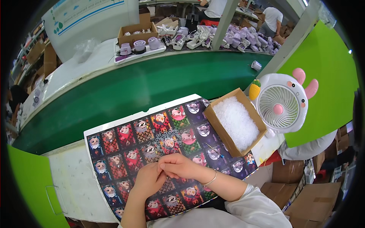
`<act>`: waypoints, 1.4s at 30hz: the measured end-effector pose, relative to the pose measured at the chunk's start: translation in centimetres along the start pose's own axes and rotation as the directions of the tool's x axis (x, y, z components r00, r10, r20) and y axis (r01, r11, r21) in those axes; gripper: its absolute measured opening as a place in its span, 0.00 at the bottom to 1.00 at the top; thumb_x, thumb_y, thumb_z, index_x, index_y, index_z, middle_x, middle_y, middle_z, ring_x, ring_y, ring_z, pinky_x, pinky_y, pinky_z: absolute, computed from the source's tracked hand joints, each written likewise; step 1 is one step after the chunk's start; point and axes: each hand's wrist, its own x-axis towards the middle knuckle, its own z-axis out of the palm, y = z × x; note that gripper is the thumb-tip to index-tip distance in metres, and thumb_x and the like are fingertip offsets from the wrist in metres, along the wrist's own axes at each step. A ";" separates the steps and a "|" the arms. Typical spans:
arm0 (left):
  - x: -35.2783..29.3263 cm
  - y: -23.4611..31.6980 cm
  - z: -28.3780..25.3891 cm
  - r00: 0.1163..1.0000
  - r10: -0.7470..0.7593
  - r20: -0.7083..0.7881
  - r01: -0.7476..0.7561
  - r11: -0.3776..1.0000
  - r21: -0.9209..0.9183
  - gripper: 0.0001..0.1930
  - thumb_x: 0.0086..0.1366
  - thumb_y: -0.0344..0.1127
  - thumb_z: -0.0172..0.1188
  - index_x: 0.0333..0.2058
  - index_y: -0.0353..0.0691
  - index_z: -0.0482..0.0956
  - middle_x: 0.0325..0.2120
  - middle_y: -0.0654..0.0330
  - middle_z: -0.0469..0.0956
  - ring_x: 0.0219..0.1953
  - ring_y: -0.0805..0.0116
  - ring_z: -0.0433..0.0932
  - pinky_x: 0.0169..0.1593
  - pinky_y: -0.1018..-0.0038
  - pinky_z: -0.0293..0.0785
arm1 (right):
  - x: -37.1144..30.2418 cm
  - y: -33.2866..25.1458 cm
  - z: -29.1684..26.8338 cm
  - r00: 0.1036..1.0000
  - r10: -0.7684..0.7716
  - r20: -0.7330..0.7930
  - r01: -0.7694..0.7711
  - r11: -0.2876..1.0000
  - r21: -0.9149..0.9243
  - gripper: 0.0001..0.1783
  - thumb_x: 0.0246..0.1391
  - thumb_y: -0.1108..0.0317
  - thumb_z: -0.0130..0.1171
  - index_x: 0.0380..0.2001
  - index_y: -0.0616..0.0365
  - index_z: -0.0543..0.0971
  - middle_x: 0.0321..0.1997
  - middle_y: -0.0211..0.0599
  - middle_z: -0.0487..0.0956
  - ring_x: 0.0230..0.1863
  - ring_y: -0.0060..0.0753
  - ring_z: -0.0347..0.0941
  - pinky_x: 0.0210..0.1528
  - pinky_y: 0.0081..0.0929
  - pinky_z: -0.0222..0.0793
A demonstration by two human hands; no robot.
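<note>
My left hand (148, 178) and my right hand (178, 166) meet over a dark mat (141, 151) printed with rows of cartoon figures. The fingers of both are curled and pressed together. Anything between them is too small or too hidden to make out. Just beyond the hands, a loose scatter of small grey rings (161, 137) lies on the mat. To the right of my right hand rests a thin tool with a blue part (216, 151). An open cardboard box (236, 151) at the mat's right edge holds a heap of small clear plastic pieces (235, 121).
A rabbit-shaped fan (279, 104) stands right of the box. Past the mat runs a green conveyor belt (114, 89) with one small white-purple part (256, 65). Purple and white parts (247, 38) pile up behind it. Cardboard boxes (308, 197) sit at lower right; people work in the background.
</note>
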 end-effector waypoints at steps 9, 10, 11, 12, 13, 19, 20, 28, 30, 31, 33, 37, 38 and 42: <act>0.0 -0.2 0.0 1.000 0.019 -0.008 -0.019 1.000 0.003 0.07 0.56 0.29 0.57 0.34 0.37 0.75 0.29 0.49 0.77 0.34 0.45 0.77 0.37 0.55 0.73 | 0.0 -0.3 0.2 1.000 0.003 -0.017 -0.003 1.000 -0.012 0.13 0.69 0.65 0.48 0.34 0.57 0.79 0.17 0.22 0.69 0.18 0.11 0.61 0.19 0.14 0.55; 0.0 -0.1 0.0 1.000 0.025 -0.016 -0.025 1.000 -0.006 0.07 0.55 0.29 0.58 0.34 0.36 0.75 0.29 0.49 0.77 0.34 0.45 0.77 0.37 0.55 0.73 | 0.0 -0.3 0.1 1.000 0.000 -0.012 -0.001 1.000 -0.007 0.13 0.69 0.65 0.48 0.34 0.58 0.79 0.17 0.22 0.69 0.18 0.11 0.61 0.19 0.14 0.56; 0.0 -0.2 0.0 0.999 0.030 -0.025 -0.030 0.999 -0.014 0.08 0.55 0.29 0.58 0.34 0.36 0.75 0.29 0.49 0.77 0.34 0.45 0.77 0.37 0.55 0.73 | 0.0 -0.3 0.1 1.000 -0.002 -0.007 0.002 1.000 -0.002 0.13 0.69 0.65 0.48 0.34 0.58 0.79 0.17 0.22 0.69 0.18 0.11 0.61 0.19 0.14 0.56; 0.0 -0.1 0.1 0.999 0.029 -0.024 -0.030 0.999 -0.016 0.08 0.55 0.29 0.58 0.34 0.36 0.75 0.29 0.49 0.77 0.34 0.45 0.77 0.37 0.55 0.73 | 0.0 -0.3 0.1 1.000 0.000 -0.008 0.000 1.000 -0.001 0.13 0.69 0.65 0.48 0.34 0.58 0.79 0.17 0.22 0.69 0.18 0.11 0.61 0.19 0.14 0.56; 0.0 -0.1 0.1 0.999 0.038 -0.032 -0.038 0.999 -0.011 0.08 0.55 0.29 0.58 0.34 0.36 0.74 0.29 0.49 0.77 0.33 0.44 0.77 0.37 0.55 0.73 | -0.1 -0.3 0.1 1.000 -0.009 -0.008 0.009 1.000 -0.017 0.13 0.69 0.66 0.47 0.34 0.58 0.79 0.18 0.22 0.69 0.18 0.11 0.61 0.19 0.14 0.56; -0.2 -0.2 0.1 0.999 0.040 -0.027 -0.040 0.999 0.001 0.08 0.55 0.29 0.57 0.35 0.36 0.74 0.29 0.50 0.76 0.34 0.44 0.77 0.37 0.55 0.73 | -0.1 -0.4 0.2 1.000 0.008 -0.012 -0.008 1.000 -0.014 0.13 0.69 0.66 0.48 0.34 0.58 0.79 0.18 0.22 0.69 0.18 0.11 0.62 0.19 0.14 0.56; -0.1 -0.2 0.1 0.999 0.032 -0.029 -0.032 0.999 -0.002 0.08 0.55 0.29 0.58 0.35 0.36 0.74 0.29 0.50 0.76 0.34 0.45 0.77 0.37 0.55 0.73 | 0.0 -0.4 0.2 1.000 0.016 -0.010 -0.016 1.000 -0.005 0.12 0.69 0.66 0.48 0.34 0.58 0.79 0.18 0.22 0.69 0.18 0.11 0.62 0.19 0.14 0.56; -0.1 -0.2 0.0 0.999 0.030 -0.012 -0.030 1.000 0.007 0.08 0.55 0.30 0.58 0.35 0.36 0.75 0.30 0.49 0.77 0.34 0.45 0.77 0.38 0.55 0.74 | 0.0 -0.1 0.1 1.000 -0.009 -0.013 0.009 1.000 -0.027 0.12 0.69 0.65 0.48 0.35 0.58 0.79 0.18 0.22 0.70 0.18 0.11 0.62 0.19 0.14 0.56; -0.1 -0.2 0.0 1.000 0.018 -0.008 -0.018 1.000 0.010 0.08 0.55 0.30 0.58 0.35 0.36 0.75 0.30 0.49 0.77 0.34 0.45 0.77 0.38 0.55 0.74 | 0.1 0.0 0.1 1.000 -0.009 -0.009 0.009 1.000 -0.016 0.13 0.69 0.65 0.48 0.35 0.58 0.79 0.18 0.22 0.70 0.18 0.11 0.62 0.19 0.14 0.56; -0.1 -0.2 0.0 1.000 0.017 -0.011 -0.016 1.000 0.009 0.08 0.55 0.30 0.58 0.35 0.36 0.75 0.30 0.49 0.77 0.34 0.45 0.77 0.38 0.55 0.74 | 0.1 0.0 0.1 1.000 -0.013 -0.008 0.013 1.000 -0.014 0.12 0.69 0.66 0.48 0.35 0.58 0.79 0.18 0.22 0.70 0.18 0.11 0.62 0.19 0.14 0.56; -0.1 -0.2 0.0 1.000 0.015 -0.014 -0.015 1.000 0.007 0.08 0.55 0.30 0.58 0.34 0.36 0.75 0.30 0.49 0.77 0.34 0.45 0.77 0.38 0.55 0.74 | 0.1 -0.1 0.1 1.000 -0.017 -0.008 0.017 1.000 -0.011 0.12 0.69 0.66 0.49 0.35 0.58 0.79 0.18 0.22 0.69 0.18 0.11 0.62 0.19 0.14 0.56; 0.0 -0.3 0.0 1.000 0.011 -0.008 -0.011 1.000 -0.010 0.09 0.56 0.31 0.58 0.35 0.36 0.76 0.30 0.49 0.78 0.35 0.44 0.77 0.39 0.54 0.74 | -0.3 -0.7 0.3 0.999 -0.043 0.012 0.044 0.998 -0.054 0.08 0.67 0.69 0.52 0.35 0.59 0.78 0.22 0.22 0.72 0.21 0.11 0.64 0.22 0.14 0.58; 0.0 -0.2 -0.1 1.000 -0.004 0.004 0.004 1.000 -0.011 0.09 0.56 0.31 0.58 0.36 0.36 0.77 0.31 0.49 0.78 0.36 0.44 0.78 0.39 0.54 0.74 | -0.4 -0.8 0.4 0.998 -0.058 0.018 0.059 0.996 -0.066 0.06 0.66 0.70 0.53 0.36 0.59 0.77 0.23 0.22 0.73 0.23 0.11 0.65 0.23 0.14 0.59; -0.3 -0.4 0.2 0.999 -0.032 -0.009 0.032 0.999 -0.006 0.06 0.56 0.29 0.56 0.32 0.38 0.78 0.32 0.51 0.80 0.36 0.47 0.79 0.39 0.58 0.74 | -0.4 -0.7 0.4 0.999 -0.033 0.034 0.035 0.997 -0.064 0.05 0.65 0.71 0.54 0.36 0.59 0.77 0.26 0.22 0.74 0.25 0.11 0.66 0.25 0.14 0.61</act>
